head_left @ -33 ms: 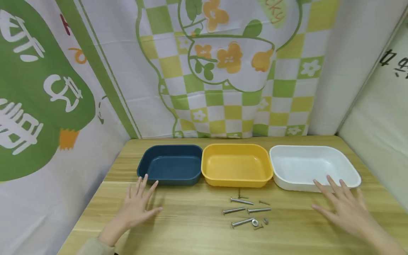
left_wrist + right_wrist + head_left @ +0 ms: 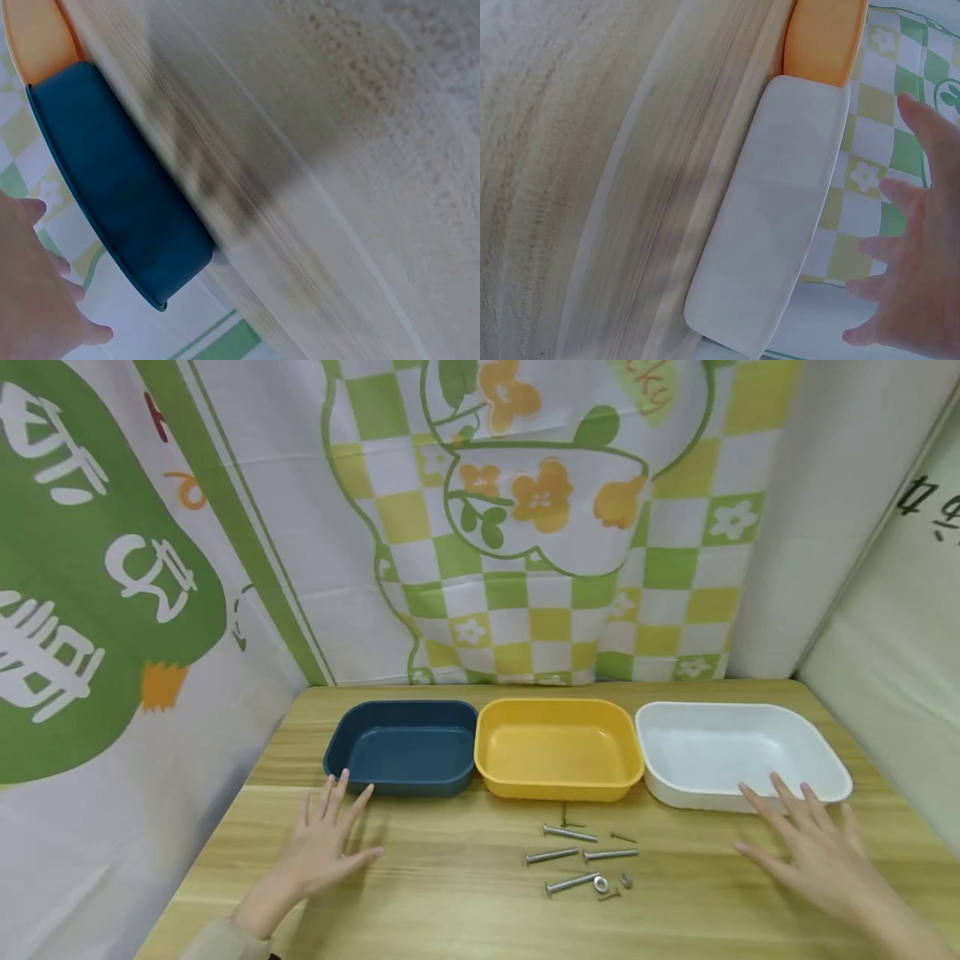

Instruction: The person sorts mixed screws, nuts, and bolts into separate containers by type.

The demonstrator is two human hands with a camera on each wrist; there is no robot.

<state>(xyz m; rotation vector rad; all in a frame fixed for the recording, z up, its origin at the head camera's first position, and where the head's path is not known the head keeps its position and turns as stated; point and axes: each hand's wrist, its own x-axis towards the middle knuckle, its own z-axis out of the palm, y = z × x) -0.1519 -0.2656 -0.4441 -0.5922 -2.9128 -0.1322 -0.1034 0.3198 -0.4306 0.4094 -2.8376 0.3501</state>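
Observation:
My left hand [image 2: 318, 847] is spread with nothing in it, close to the front edge of a dark blue tray [image 2: 420, 787]. Fingers apart, my right hand [image 2: 813, 852] hovers at the front of a white tray [image 2: 712, 797] and holds nothing. On the table between the hands lie several long bolts [image 2: 570, 884], a shiny nut [image 2: 601, 884], a darker nut [image 2: 626, 881] and several small screws [image 2: 622, 837]. The left wrist view shows the hand [image 2: 34, 292] beside the blue tray [image 2: 120, 180]; in the right wrist view the hand [image 2: 922, 240] is apart from the white tray [image 2: 772, 210].
A yellow tray [image 2: 558, 789] stands between the blue and white ones, all three in a row at the back of the wooden table [image 2: 450, 910]. Behind them hangs a checkered, flowered cloth [image 2: 510, 602]. More cloth [image 2: 247, 727] hangs at the left side.

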